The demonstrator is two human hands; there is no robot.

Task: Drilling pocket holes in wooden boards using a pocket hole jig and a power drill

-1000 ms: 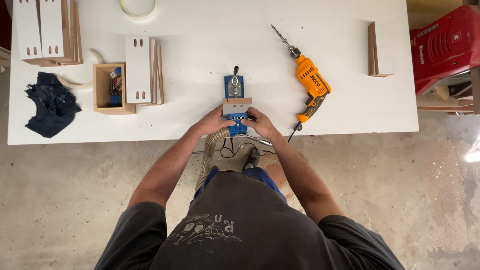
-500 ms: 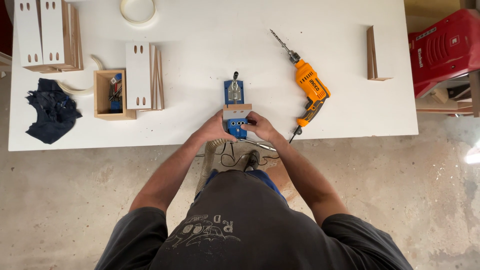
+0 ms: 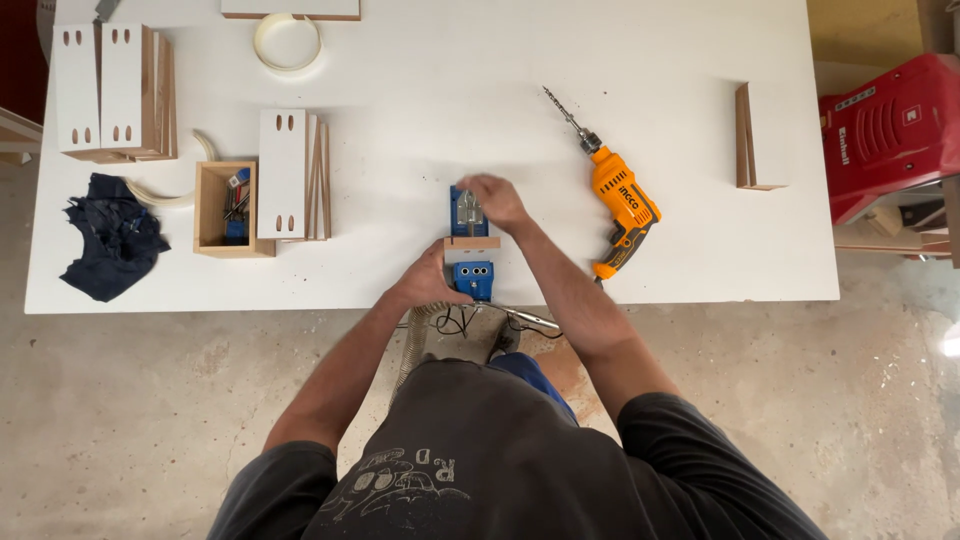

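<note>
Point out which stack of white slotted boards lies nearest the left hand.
The smaller stack beside the open wooden box; the larger stack sits at the table's far corner, farther from the left hand.

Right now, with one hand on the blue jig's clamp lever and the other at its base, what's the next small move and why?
Probably press the clamp lever down: the right hand is on it, the left hand steadies the blue jig, and a wood strip sits across it, while the orange drill lies untouched beside it.

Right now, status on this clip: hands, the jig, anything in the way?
Left hand braces the blue jig at the table edge. Right hand on the clamp lever above. Orange drill lies apart, right.
</note>
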